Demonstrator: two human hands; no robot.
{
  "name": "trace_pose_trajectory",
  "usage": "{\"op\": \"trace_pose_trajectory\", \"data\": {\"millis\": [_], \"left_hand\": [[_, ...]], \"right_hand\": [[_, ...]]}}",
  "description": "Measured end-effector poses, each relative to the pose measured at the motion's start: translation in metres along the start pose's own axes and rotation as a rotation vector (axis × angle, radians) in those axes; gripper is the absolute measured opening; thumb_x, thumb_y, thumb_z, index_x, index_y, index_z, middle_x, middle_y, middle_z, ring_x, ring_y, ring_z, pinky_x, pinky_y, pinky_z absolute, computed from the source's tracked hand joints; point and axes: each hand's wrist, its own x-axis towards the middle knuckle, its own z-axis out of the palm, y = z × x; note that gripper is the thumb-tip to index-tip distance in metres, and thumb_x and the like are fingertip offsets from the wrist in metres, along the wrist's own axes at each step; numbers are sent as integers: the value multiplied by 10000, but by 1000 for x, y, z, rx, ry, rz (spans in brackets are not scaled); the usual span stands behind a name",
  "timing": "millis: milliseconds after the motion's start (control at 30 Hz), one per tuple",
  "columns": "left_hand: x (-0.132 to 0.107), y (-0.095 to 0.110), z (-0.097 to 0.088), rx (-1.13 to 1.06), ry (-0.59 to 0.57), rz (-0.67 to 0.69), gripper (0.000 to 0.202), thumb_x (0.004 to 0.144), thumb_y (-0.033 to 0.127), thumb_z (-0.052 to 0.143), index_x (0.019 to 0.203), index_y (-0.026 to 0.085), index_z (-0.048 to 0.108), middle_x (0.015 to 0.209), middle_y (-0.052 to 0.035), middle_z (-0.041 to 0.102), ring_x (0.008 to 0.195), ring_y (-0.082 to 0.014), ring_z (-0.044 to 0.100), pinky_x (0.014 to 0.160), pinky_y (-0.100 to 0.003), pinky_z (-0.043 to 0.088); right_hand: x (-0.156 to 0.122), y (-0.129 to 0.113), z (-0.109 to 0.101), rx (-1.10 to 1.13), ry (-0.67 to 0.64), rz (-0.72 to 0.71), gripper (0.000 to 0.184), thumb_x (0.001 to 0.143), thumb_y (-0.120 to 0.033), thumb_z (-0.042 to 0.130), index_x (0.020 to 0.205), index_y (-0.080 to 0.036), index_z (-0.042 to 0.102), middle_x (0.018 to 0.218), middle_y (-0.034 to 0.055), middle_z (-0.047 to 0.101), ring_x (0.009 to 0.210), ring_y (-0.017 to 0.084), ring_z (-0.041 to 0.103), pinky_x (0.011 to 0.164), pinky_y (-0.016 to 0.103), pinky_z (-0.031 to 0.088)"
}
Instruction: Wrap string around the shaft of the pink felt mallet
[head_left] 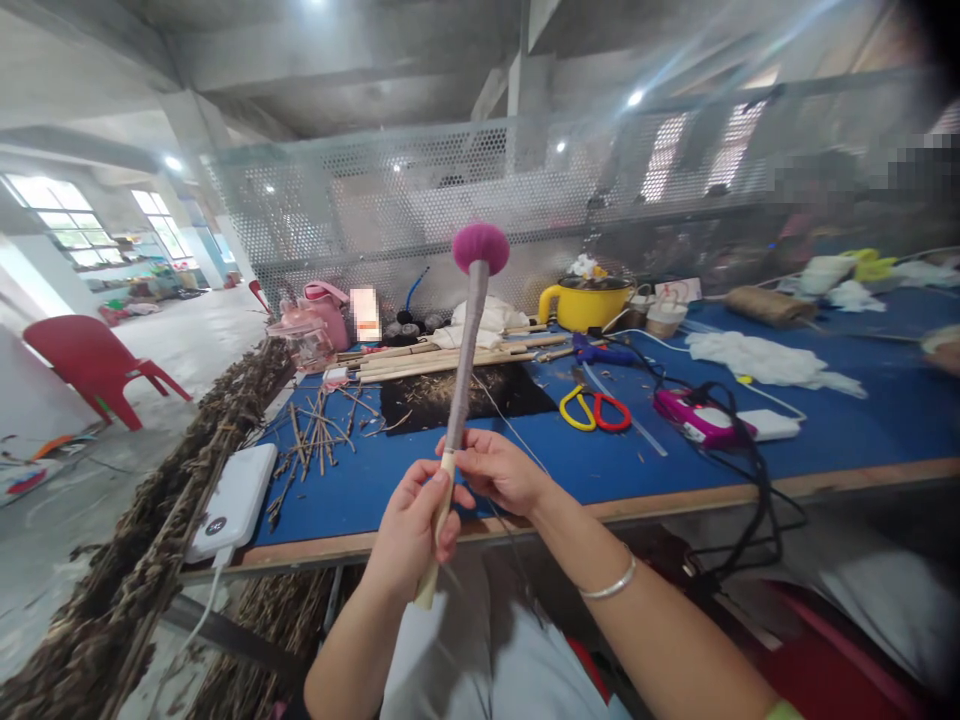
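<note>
Upright before me stands a long stick with a round purple head point(481, 248). Its shaft point(468, 350) is wrapped in grey, and its lower end is a bare, pale wooden handle point(426, 585). My left hand point(412, 525) is closed round this handle, below the grey wrapping. The fingers of my right hand point(499, 468) pinch the shaft where grey meets pale wood. A thin strand crosses the table near my right hand; whether the fingers hold it too, I cannot tell.
On the blue table point(337, 510) lie thin twigs point(319, 435), pale wooden sticks point(442, 362), a black mat point(510, 390), yellow-and-red scissors point(594, 408), a blue glue gun point(604, 352) and a magenta device point(701, 418) with cables. A yellow pot point(592, 305) and a white power bank point(232, 500) stand there too.
</note>
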Motion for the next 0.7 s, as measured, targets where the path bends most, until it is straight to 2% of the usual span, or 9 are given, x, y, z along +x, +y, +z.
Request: {"op": "trace_pose_trajectory", "data": {"millis": [67,167,233,267,333,433,500,600,700], "left_hand": [[1,-1,-2,130,49,40,301,803,466,475,892,183,427,742,-1,600,340,-29,402,313,-152,289],[1,-3,-4,459,278,215,360,740,410,589,995,183,474,809,-19,622,464,-61,509,429,-181,398],[1,-2,-5,618,354,295,355,700,356,644,987,185,522,851,-26,633,525,-68,534,500,-189,428],[1,-1,-5,633,349,290,329,697,346,647,961,180,540,858,-30,637,530,-69,536,509,-192,433],[1,3,-4,523,292,214,301,712,358,629,925,167,535,809,-33,643,491,-69,529,479,-195,432],[0,9,-4,258,200,85,358,709,383,631,935,157,472,732,-25,639,415,-68,509,399,-184,404],[-1,11,-4,154,151,50,366,709,386,632,928,151,455,753,-34,644,391,-56,496,372,-170,385],[-2,11,-8,90,90,25,352,731,387,611,934,139,466,824,-64,651,391,-38,487,368,-154,370],[-4,8,-13,142,26,-44,368,755,399,579,994,136,485,911,-96,641,478,-64,547,437,-178,420]], "right_hand": [[1,0,3,-47,52,-14,299,691,-358,664,838,-130,538,444,-99,355,335,17,191,343,185,93],[3,-1,8,-137,117,-48,283,680,-354,672,757,-119,535,492,-64,438,370,21,267,358,179,145],[4,-1,10,-149,142,-64,297,667,-356,684,759,-113,540,547,-37,500,410,31,338,378,175,197],[4,0,11,-151,146,-68,303,668,-359,682,774,-110,546,566,-29,516,425,35,360,387,174,214],[4,1,10,-152,142,-64,308,689,-371,665,808,-108,557,550,-37,504,409,30,340,380,173,205],[2,1,7,-124,93,-38,307,722,-386,634,841,-112,566,473,-75,416,351,14,218,346,177,118],[2,2,4,-62,57,9,317,724,-393,631,868,-118,562,470,-75,415,341,13,194,339,178,81],[1,5,3,32,38,66,346,694,-388,655,895,-125,555,504,-56,465,342,15,221,344,174,81],[1,9,4,12,87,47,314,681,-368,665,838,-121,552,495,-55,470,341,15,228,351,176,103]]}}
